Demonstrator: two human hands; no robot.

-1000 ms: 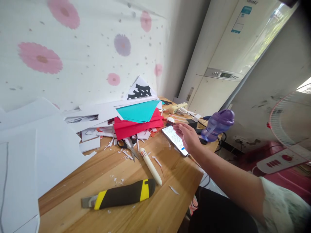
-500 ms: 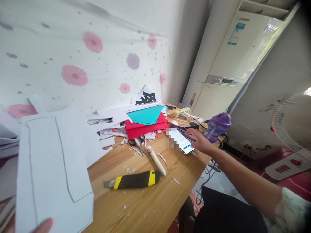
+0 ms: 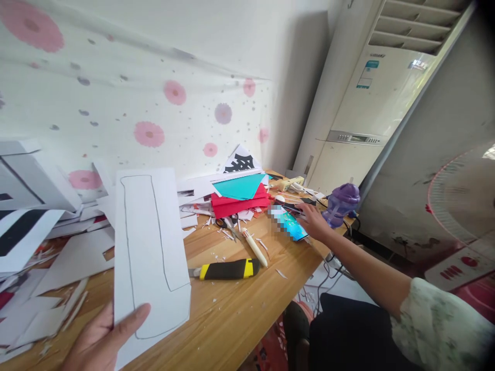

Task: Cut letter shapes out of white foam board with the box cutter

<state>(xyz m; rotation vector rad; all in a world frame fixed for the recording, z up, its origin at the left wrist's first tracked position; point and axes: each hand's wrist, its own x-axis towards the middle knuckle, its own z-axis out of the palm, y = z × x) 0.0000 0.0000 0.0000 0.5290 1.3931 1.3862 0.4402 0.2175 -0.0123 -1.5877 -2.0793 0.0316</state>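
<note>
My left hand (image 3: 112, 330) grips a white board (image 3: 149, 242) upright by its lower left edge, thumb on the front. A long L-shaped outline is drawn on it in dark line. Above a lit phone (image 3: 292, 225) on the table is my right hand (image 3: 313, 221), its fingers closed on a slim dark object whose kind I cannot make out. The phone's screen is blue, partly blurred out. Just right of the board lies a utility knife (image 3: 228, 269), its blade tip meeting the board's edge in view. Beyond it are a cream pen (image 3: 255, 248) and black-handled scissors (image 3: 229, 222).
Red sheets (image 3: 240, 206) and a teal sheet (image 3: 240, 186) lie on paper scraps near the wall. Cut white boards (image 3: 77, 257) crowd the left of the wooden table (image 3: 216, 319). A purple bottle (image 3: 341, 204) and a power strip (image 3: 291, 183) are at the far right, with cables hanging down.
The board has come further right in view, and more of my left hand shows. The phone's screen went from a white page to blue. My right hand stays over the phone.
</note>
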